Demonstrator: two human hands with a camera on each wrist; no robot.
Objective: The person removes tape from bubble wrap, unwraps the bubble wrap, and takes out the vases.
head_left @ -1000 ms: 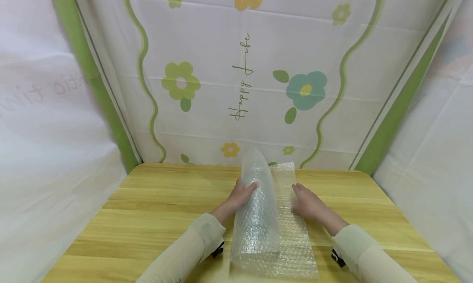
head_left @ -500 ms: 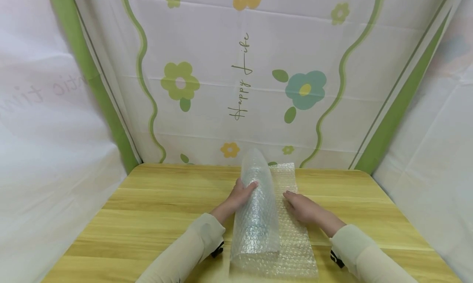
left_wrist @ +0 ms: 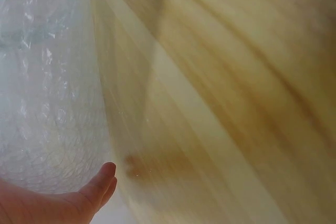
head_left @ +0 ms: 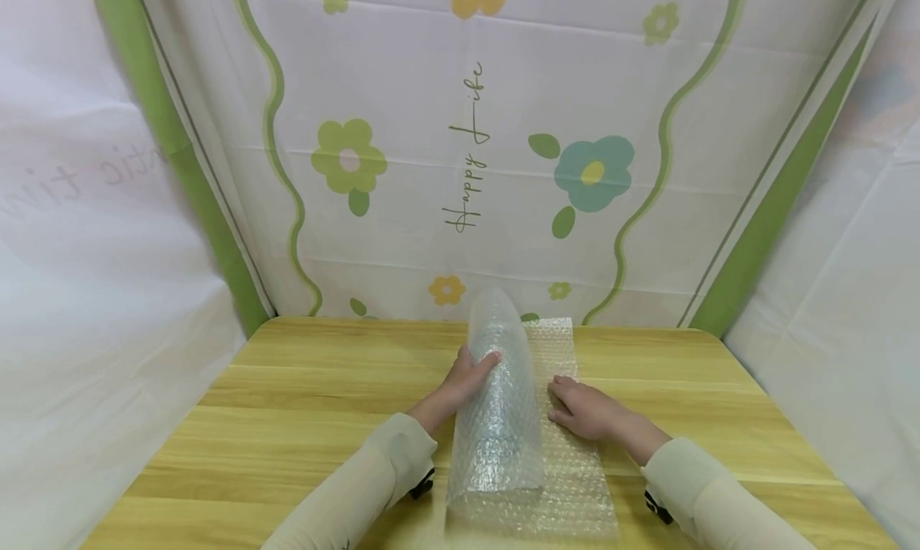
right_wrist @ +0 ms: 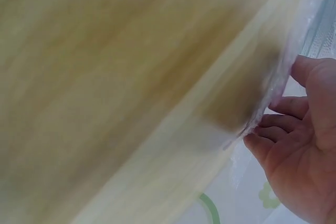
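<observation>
In the head view a clear bubble wrap roll (head_left: 496,422) lies lengthwise on the table, something pale bluish showing faintly inside. My left hand (head_left: 456,386) grips its left side, thumb over the top; the left wrist view shows the wrap (left_wrist: 47,93) against that hand (left_wrist: 58,203). From beneath the roll, a flat layer of wrap (head_left: 575,486) extends to the right. My right hand (head_left: 592,410) touches this layer with lightly bent fingers, apart from the roll. In the right wrist view, the right hand's (right_wrist: 299,135) fingertips meet the wrap's edge (right_wrist: 273,87).
The wooden table (head_left: 323,422) extends on both sides of the wrap. Behind it hangs a white cloth (head_left: 402,239) with flowers and lettering, close to the roll's far end. White cloth walls (head_left: 93,294) stand left and right.
My right hand has moved left from the flat layer's right edge, further over that layer, and its thumb now shows apart from the fingers. My left hand and the roll have stayed in place.
</observation>
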